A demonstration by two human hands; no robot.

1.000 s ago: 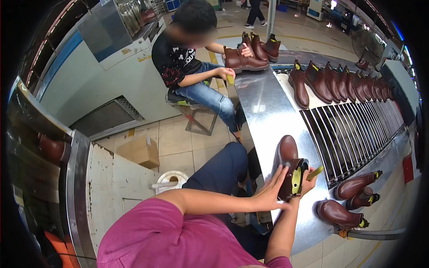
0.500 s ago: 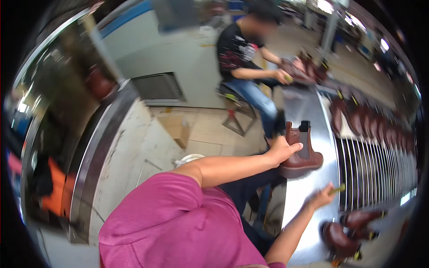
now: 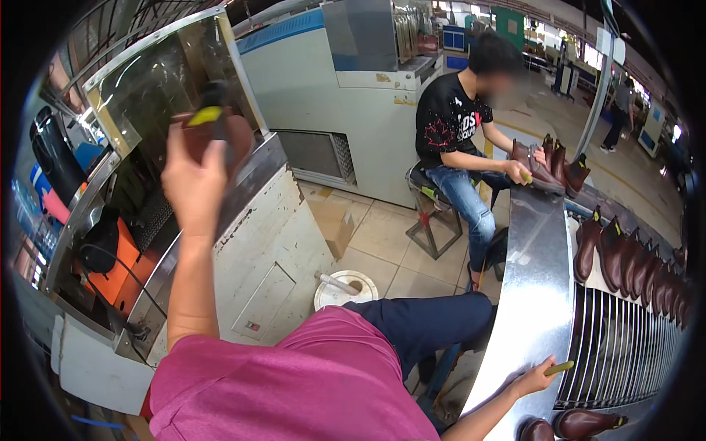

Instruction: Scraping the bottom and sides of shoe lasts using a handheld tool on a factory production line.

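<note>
Raised at the far left, my left hand [image 3: 190, 184] grips a brown ankle boot [image 3: 237, 138] with a dark elastic panel and a yellow tab. The boot is blurred and is beside the clear-curtained opening of a conveyor machine [image 3: 257, 165]; whether it touches the machine I cannot tell. Low on the right, my right hand [image 3: 531, 379] is closed around a short yellow-green stick [image 3: 560, 368], over the edge of the metal table [image 3: 533, 272]. Brown boots [image 3: 585, 424] lie just below that hand.
Rows of brown boots [image 3: 625, 257] stand along the wire rack [image 3: 610, 345]. At the table's far end a seated co-worker [image 3: 460, 121] handles another boot [image 3: 540, 173]. A white bucket [image 3: 368, 283] and a cardboard box [image 3: 336, 228] are on the floor between machine and table.
My left hand has swung the boot from above the metal table across to the machine at the left. The view has turned left. My right hand still holds the stick by the rack.
</note>
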